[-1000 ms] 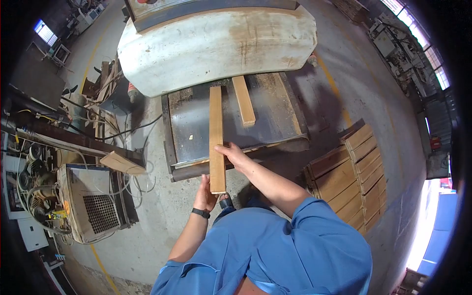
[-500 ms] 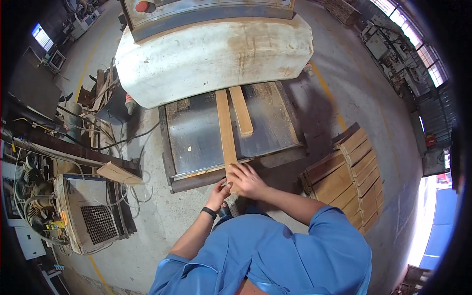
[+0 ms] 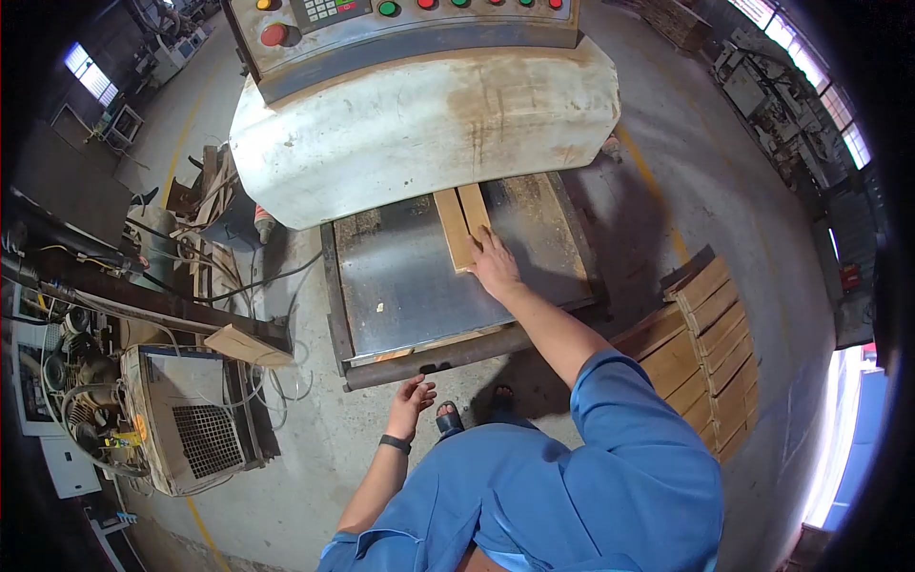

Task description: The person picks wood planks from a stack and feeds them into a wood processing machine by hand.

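Note:
Two narrow wooden boards lie lengthwise on the metal bed [image 3: 410, 305] of a machine. The left board [image 3: 451, 227] and the right board [image 3: 471, 202] run side by side under the white hood [image 3: 381, 133]. My right hand [image 3: 495, 265] rests on their near ends from above, fingers extended, with the thumb side by the end of the left board. In front of the bed's near edge hangs my left hand [image 3: 411, 397], holding nothing, its fingers loosely bent and apart. The boards' far ends are hidden beneath the hood.
A control panel [image 3: 410, 24] with coloured buttons tops the hood. Stacked wooden boards [image 3: 720, 324] stand at the right. On the left are a machine with a grille [image 3: 202, 440], hoses, a wooden piece [image 3: 250, 345] and a bin of scrap wood [image 3: 229, 224].
My right hand has moved forward with the left board, which has slid further under the hood. The right board has also gone further in. My left hand has come away from the board.

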Action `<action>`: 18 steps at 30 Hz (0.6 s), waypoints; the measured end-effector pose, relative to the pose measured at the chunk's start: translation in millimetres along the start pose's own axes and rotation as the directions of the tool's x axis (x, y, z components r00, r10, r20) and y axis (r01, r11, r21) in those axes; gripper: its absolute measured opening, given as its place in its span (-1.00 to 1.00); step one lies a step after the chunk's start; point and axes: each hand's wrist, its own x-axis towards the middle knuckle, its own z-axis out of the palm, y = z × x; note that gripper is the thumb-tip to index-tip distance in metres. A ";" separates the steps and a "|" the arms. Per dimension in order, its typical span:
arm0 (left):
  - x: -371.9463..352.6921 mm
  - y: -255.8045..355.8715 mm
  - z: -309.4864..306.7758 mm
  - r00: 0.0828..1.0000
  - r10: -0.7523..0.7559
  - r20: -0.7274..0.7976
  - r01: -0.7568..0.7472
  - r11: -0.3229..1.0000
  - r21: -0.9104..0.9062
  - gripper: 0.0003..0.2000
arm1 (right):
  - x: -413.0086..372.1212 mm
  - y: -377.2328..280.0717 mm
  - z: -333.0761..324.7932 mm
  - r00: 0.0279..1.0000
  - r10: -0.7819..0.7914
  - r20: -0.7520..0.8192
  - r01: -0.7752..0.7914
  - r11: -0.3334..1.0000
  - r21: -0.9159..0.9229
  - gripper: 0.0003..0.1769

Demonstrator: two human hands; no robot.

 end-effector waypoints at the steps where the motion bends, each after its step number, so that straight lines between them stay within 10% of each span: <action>1: -1.7 0.2 -0.4 1.000 -0.007 -0.010 0.007 1.000 -0.006 -0.60 | 8.3 1.4 1.0 1.000 0.009 0.004 -0.009 1.000 0.010 -0.21; 14: -12.3 -2.6 6.5 0.996 -0.006 -0.090 0.009 0.999 0.034 -0.54 | 87.8 20.9 9.8 0.950 0.219 -0.221 -0.116 0.908 0.402 -0.25; 16: -12.9 -3.5 7.4 0.996 -0.001 -0.095 0.006 0.999 0.044 -0.50 | 71.3 15.3 16.1 0.798 0.524 -0.299 -0.268 0.751 0.603 -0.28; 18: -11.9 -3.4 9.3 0.994 0.001 -0.109 0.002 1.000 0.032 -0.50 | 63.0 18.7 62.1 0.729 0.661 0.178 -0.285 0.057 0.957 -0.31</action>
